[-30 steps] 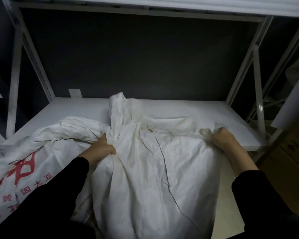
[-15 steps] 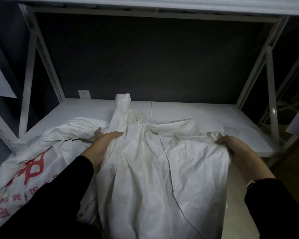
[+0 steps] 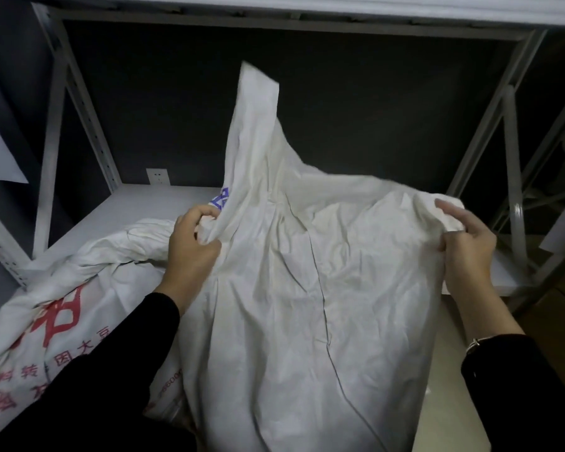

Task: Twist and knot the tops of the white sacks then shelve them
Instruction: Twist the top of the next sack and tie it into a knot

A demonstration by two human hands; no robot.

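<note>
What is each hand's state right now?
Left hand: closed, gripping the plain white sack at its bunched top.
Right hand: closed, pinching the same sack's top edge.

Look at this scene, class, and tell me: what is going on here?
A person at a white shelf holds a plain white sack by its top edge. The left hand grips bunched cloth; the right hand pinches the other corner. The top is not knotted yet. A second sack with red print lies on the shelf at left.
</note>
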